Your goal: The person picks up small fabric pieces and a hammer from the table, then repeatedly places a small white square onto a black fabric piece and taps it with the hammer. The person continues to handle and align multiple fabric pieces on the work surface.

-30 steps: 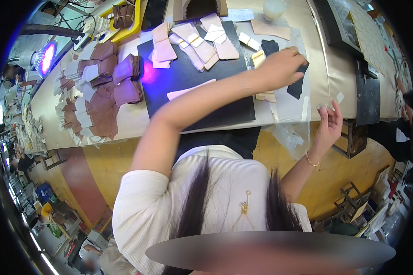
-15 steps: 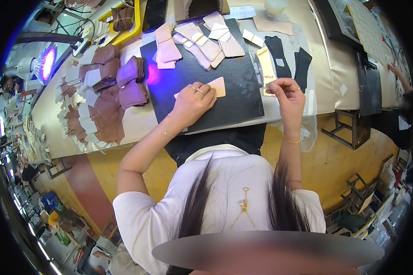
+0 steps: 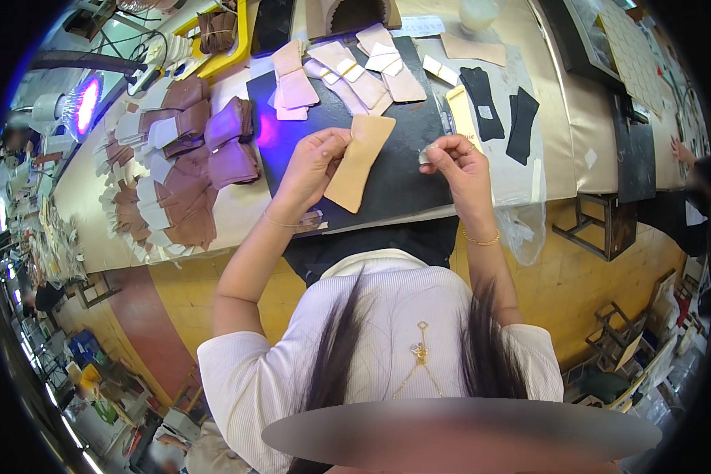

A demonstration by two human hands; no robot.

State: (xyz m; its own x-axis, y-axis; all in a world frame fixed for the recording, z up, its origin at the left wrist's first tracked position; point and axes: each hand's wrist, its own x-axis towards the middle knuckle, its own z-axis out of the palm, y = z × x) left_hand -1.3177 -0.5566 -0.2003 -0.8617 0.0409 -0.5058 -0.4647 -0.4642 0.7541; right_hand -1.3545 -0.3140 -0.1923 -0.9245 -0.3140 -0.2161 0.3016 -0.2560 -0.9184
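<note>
A tan leather piece (image 3: 359, 164), wide at both ends and narrower in the middle, is raised over the black board (image 3: 403, 170). My left hand (image 3: 319, 164) pinches its left edge. To the right of it, apart from the leather, my right hand (image 3: 458, 164) has thumb and fingers closed on a small whitish piece (image 3: 425, 155), too small to make out. Behind my right hand lies a yellow strip (image 3: 460, 110). Pale pink leather pieces (image 3: 299, 85) in banded bundles rest along the board's far edge.
Stacks of brown leather pieces (image 3: 186, 189) and a purplish pile (image 3: 233, 162) stand at the left, near a lit lamp (image 3: 83, 107). Two black leather pieces (image 3: 482, 103) lie at the right. A yellow tray (image 3: 241, 39) and a wooden stool (image 3: 604, 225) are farther out.
My left hand has lifted the tan leather piece off the board and turned it upright. My right hand has moved left from the yellow strip, carrying the small whitish piece.
</note>
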